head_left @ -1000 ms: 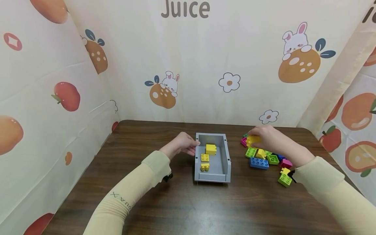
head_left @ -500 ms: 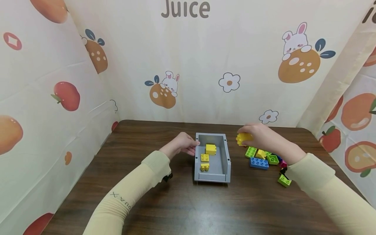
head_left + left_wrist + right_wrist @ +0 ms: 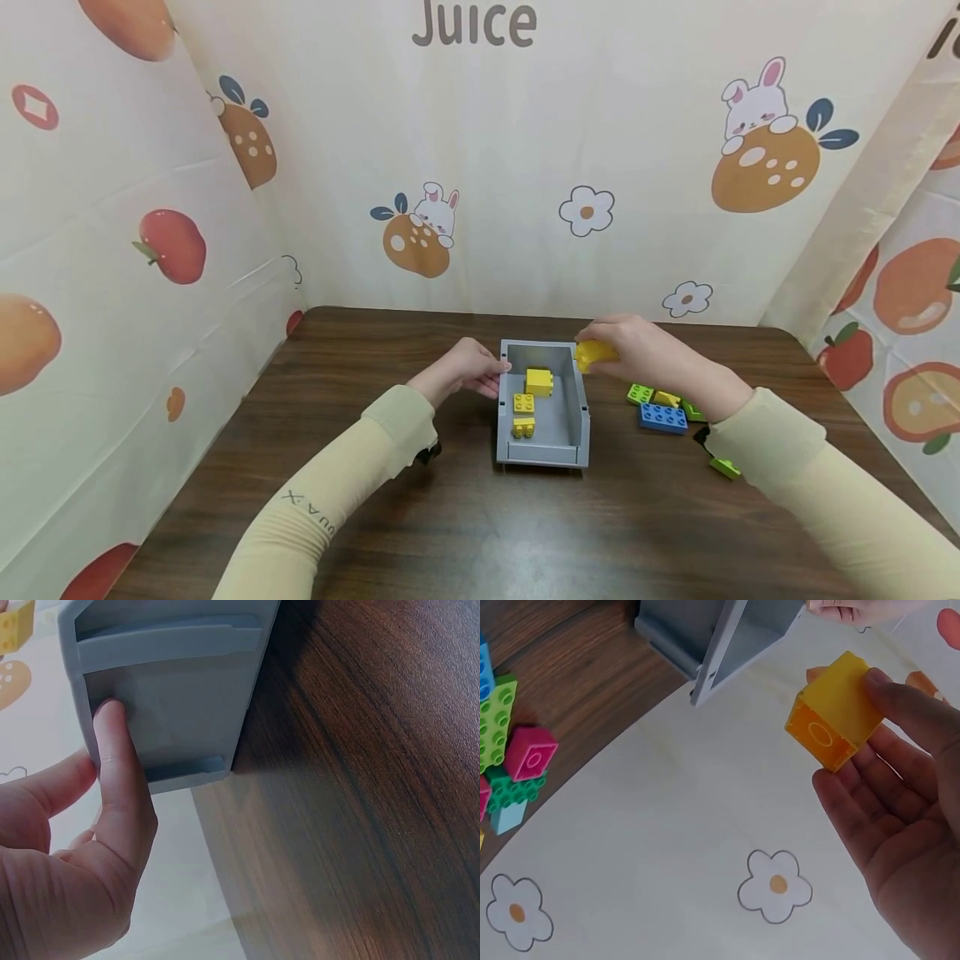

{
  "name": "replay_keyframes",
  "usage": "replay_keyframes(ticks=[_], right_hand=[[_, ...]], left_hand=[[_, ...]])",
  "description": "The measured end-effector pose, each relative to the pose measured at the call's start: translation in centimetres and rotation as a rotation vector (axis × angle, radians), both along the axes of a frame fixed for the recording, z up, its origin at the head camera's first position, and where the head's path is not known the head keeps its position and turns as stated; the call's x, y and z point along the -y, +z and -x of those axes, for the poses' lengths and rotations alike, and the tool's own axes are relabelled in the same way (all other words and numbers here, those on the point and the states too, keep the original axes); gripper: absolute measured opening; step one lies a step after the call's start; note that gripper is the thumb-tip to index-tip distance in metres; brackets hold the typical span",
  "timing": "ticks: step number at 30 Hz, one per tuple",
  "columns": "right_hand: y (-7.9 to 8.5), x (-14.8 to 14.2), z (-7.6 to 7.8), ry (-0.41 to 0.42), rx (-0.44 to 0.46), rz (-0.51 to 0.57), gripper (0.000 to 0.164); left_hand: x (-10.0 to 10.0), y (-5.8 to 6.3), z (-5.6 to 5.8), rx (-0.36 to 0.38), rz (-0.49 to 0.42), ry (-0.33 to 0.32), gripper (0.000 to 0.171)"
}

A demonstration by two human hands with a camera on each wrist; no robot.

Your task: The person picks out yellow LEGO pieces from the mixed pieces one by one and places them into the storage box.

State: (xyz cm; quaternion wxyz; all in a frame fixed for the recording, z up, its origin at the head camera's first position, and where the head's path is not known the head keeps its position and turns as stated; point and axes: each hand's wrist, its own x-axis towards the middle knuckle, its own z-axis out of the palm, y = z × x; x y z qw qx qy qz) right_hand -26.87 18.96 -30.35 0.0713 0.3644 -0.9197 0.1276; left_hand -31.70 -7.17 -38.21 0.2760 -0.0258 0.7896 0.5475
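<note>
Yellow block (image 3: 596, 353) pinched, hands (image 3: 647, 354) (image 3: 468, 365) flanking gray bin (image 3: 543, 454)

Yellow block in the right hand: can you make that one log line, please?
right hand: holds yellow block near gray tray; left hand: grips tray's left side; in tray: three yellow blocks

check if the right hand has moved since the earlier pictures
Yes: in the head view, the right hand, holding a yellow brick, has moved left, closer to the unmoved gray bin.
</note>
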Motion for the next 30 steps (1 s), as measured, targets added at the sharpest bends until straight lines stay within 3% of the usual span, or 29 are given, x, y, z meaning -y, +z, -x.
replay_keyframes(ticks=[17, 30], right_hand=[[-1.1, 1.7, -0.4, 0.022, -0.026, 0.021, 0.037], [-2.7, 2.5, -0.8, 0.050, 0.007, 0.020, 0.037]], left_hand=[[0.0, 0.0, 0.0, -0.002, -0.006, 0.005, 0.032], [0.0, -0.1, -0.1, 0.004, -0.015, 0.018, 0.030]])
